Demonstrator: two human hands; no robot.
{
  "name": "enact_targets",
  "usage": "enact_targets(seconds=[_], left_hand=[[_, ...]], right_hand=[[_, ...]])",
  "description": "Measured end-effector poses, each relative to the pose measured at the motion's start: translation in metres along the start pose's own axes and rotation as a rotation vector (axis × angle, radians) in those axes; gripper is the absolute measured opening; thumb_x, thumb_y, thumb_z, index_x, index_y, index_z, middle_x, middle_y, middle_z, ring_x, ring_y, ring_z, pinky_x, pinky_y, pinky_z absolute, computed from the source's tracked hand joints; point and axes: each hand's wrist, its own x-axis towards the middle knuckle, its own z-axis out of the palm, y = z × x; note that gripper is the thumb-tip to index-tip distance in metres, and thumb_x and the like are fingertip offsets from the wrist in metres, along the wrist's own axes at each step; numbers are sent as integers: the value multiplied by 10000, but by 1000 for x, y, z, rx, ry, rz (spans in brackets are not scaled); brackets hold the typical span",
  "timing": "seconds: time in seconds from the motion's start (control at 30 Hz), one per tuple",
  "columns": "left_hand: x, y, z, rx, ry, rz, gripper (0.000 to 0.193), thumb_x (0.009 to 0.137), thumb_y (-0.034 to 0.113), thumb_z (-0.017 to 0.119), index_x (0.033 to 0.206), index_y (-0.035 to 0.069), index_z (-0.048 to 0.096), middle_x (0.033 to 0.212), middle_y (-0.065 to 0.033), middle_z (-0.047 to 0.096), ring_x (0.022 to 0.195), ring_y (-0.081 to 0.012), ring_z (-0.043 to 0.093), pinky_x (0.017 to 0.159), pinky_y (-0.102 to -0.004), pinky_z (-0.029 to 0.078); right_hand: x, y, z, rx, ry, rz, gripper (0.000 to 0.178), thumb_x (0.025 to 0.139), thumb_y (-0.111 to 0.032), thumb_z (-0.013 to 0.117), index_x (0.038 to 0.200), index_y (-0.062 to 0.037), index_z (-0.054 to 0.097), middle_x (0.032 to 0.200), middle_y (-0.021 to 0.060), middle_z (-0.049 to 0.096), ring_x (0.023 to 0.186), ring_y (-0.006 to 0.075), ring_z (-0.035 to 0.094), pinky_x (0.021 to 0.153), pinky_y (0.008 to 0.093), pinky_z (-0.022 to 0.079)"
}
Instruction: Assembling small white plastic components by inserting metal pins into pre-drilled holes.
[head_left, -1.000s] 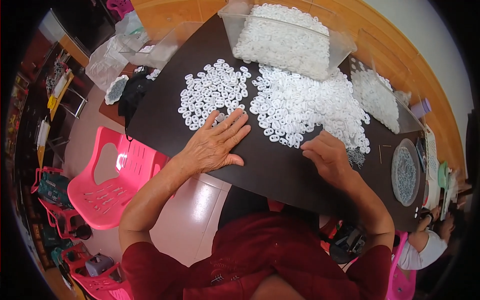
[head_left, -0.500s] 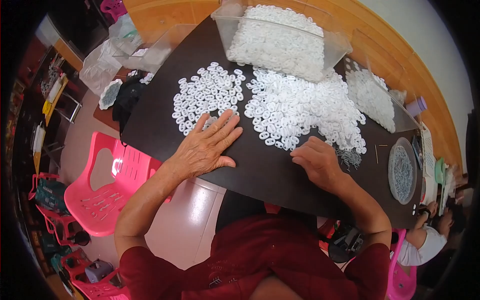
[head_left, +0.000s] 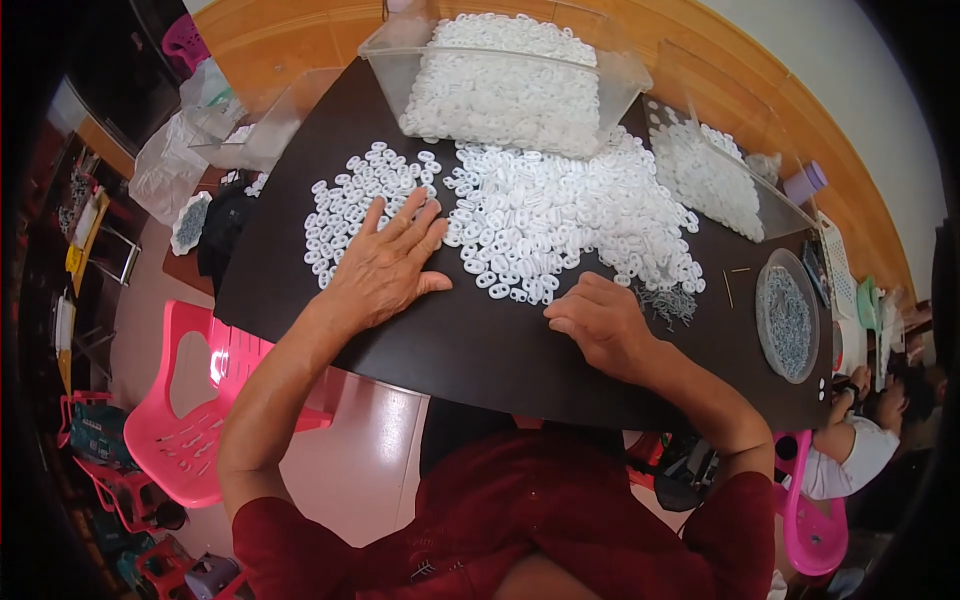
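Fingers spread, my left hand (head_left: 385, 262) lies flat over the right side of a loose group of white oval pieces, each with two holes (head_left: 335, 215). It covers some of them. My right hand (head_left: 600, 320) is closed, thumb against curled fingers, at the near edge of a larger heap of the same pieces (head_left: 540, 215). Whatever those fingers hold, if anything, is hidden. Beside that hand, on the right, is a small pile of grey screw-like metal parts (head_left: 668, 304).
Behind the heap stands a clear bin (head_left: 625, 85) full of white pieces. Another clear bin (head_left: 775, 215) tilts at the right, near a round tub of grey metal parts (head_left: 787, 318). A pink chair (head_left: 190, 400) is at the dark table's (head_left: 480, 365) left. Someone in white (head_left: 862, 458) sits far right.
The whole view has shifted, so the table appears further left. My left hand has slid forward and slightly right across the smaller group. My right hand stays closed in the same place.
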Motion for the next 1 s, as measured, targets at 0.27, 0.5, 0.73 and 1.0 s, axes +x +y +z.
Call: enact_targets(seconds=[0.27,0.5,0.73,1.0], left_hand=[[-5,-9,-4,82,-75,-53,660,855,500,518,1286,0,505,1390,-146,456,1378,-304,291,1069,-549,241],[7,1,-4,-14,12,-48,608,840,489,556,1247,37,547,1375,-154,456,1361,-332,299,1044,-568,262],[-1,1,-2,16,-81,-73,663,855,549,468,1309,67,503,1441,-108,404,1394,-312,248,1056,-550,233],[-6,2,-8,38,-75,-127,673,851,543,481,1300,42,508,1434,-110,412,1401,-307,236,1070,-550,213]], right_hand=[[-12,8,-13,-34,-14,76,83,767,-2,672,834,-26,629,730,73,583,646,255,512,571,352,419],[-12,7,-10,-22,-9,68,86,762,3,671,834,-15,627,727,79,579,649,250,514,570,347,422],[-15,10,-9,-11,2,85,110,748,14,677,844,-14,631,721,77,571,654,242,517,571,346,426],[-11,8,-9,-20,-1,77,126,741,22,682,850,-17,633,725,78,575,654,245,522,566,343,427]])
